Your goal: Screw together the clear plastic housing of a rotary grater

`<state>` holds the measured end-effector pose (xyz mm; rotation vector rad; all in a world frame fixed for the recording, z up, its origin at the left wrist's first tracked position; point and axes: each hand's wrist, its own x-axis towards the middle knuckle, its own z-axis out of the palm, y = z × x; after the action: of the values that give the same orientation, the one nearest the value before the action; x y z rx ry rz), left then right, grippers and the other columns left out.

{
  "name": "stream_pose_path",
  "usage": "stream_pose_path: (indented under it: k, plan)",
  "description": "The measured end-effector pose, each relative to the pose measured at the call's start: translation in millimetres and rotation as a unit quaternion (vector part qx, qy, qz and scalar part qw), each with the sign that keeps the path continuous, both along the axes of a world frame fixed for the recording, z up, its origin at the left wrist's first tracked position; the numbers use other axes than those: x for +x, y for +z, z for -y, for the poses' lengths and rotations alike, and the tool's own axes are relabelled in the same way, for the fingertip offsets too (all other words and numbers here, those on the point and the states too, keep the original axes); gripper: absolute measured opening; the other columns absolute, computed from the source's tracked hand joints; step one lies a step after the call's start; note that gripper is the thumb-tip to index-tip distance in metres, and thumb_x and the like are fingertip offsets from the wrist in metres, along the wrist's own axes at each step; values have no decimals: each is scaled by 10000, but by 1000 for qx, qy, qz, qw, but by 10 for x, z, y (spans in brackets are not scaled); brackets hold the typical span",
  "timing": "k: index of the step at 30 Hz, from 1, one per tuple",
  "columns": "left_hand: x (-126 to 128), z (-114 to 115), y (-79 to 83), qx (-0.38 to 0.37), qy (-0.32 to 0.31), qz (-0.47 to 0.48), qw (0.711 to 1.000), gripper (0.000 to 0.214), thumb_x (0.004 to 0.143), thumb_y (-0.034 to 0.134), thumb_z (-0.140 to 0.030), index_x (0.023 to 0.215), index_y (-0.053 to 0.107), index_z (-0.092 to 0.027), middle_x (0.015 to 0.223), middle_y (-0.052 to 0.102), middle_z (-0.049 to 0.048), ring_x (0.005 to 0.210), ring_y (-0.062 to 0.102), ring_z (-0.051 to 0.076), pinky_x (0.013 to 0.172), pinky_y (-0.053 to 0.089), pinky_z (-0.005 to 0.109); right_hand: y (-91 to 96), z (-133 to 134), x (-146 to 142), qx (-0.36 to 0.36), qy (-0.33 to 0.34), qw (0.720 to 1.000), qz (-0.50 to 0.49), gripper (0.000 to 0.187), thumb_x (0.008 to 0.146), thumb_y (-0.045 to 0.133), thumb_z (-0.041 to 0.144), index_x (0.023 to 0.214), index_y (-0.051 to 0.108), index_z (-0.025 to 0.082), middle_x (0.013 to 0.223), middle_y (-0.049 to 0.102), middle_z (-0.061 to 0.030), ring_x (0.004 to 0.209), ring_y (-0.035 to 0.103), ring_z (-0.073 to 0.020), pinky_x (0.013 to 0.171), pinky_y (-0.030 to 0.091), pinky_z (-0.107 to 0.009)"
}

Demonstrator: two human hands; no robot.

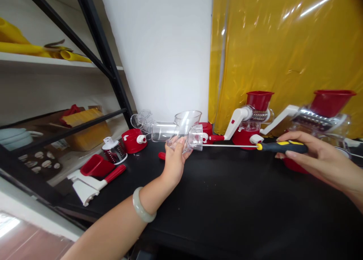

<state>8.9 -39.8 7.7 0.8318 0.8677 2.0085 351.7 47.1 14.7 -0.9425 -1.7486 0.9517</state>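
Observation:
My left hand (175,158) grips a clear plastic grater housing (187,133) with a funnel top, held just above the black table (227,207). A pale bangle sits on that wrist. My right hand (309,154) holds a screwdriver (283,146) by its black and yellow handle. Its long metal shaft points left, and the tip reaches the side of the clear housing.
Two assembled red and white rotary graters (252,118) (323,114) stand at the back before a yellow sheet. Another clear housing (150,127), a red base (132,140), a drum blade (113,151) and a red and white handle part (93,175) lie at left. Black shelving stands further left.

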Motion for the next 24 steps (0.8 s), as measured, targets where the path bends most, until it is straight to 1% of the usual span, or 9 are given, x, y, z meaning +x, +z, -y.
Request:
stream_pose_path:
  k: [6, 9, 11, 13, 16, 18, 21, 24]
  plan:
    - [2, -9, 1, 2, -2, 17, 1000, 419, 715, 801, -406, 940, 518, -197, 972, 675, 21, 924, 662, 168, 888, 526, 386, 33, -11, 11, 89, 3, 995, 53, 319, 739, 771, 503, 991, 680, 330, 944, 682, 3, 785, 680, -160, 696, 537, -198]
    - [-4, -15, -12, 2, -2, 19, 1000, 411, 726, 792, -409, 952, 520, -200, 987, 677, 26, 940, 664, 173, 890, 525, 389, 52, -2, -16, 125, 14, 990, 65, 267, 760, 752, 490, 971, 688, 339, 956, 664, -3, 813, 670, -178, 708, 543, -236]
    - [-6, -16, -22, -2, -2, 19, 1000, 416, 726, 791, -414, 959, 520, -203, 994, 678, 28, 944, 666, 179, 890, 522, 394, 54, -1, -34, 158, 15, 985, 63, 231, 759, 752, 485, 930, 697, 340, 973, 658, -9, 883, 661, -199, 760, 541, -269]
    - [-5, -13, -28, -3, -3, 17, 1000, 420, 722, 793, -416, 958, 518, -204, 991, 680, 27, 942, 668, 184, 894, 517, 402, 44, -10, -43, 186, 6, 981, 59, 207, 746, 763, 479, 880, 698, 334, 996, 652, -14, 971, 639, -222, 845, 523, -313]
    - [2, -3, -25, -1, -6, 11, 1000, 415, 726, 791, -412, 959, 517, -205, 990, 679, 27, 938, 666, 183, 893, 513, 403, 20, -35, -38, 202, -11, 978, 57, 190, 733, 779, 464, 831, 696, 324, 1012, 648, -16, 1047, 610, -243, 962, 465, -384]
    - [7, 4, -17, -3, -8, 5, 1000, 411, 735, 786, -413, 967, 519, -204, 1001, 676, 32, 939, 663, 181, 884, 515, 395, 9, -50, -24, 208, -16, 976, 58, 182, 734, 779, 457, 836, 702, 328, 1019, 652, -14, 1065, 605, -249, 1005, 432, -414]
    - [11, 11, -4, -6, -3, -2, 1000, 415, 740, 781, -422, 981, 522, -205, 1007, 676, 35, 944, 665, 187, 874, 516, 392, 3, -66, 5, 210, -15, 975, 66, 186, 735, 777, 451, 869, 714, 338, 1026, 664, -14, 1054, 615, -253, 972, 454, -412]
    - [11, 15, 2, -5, 5, -5, 1000, 432, 734, 788, -424, 995, 518, -210, 1020, 676, 35, 952, 668, 194, 858, 521, 391, 6, -73, 20, 204, -15, 976, 79, 207, 722, 782, 454, 883, 724, 337, 989, 680, -17, 996, 632, -250, 920, 480, -400]
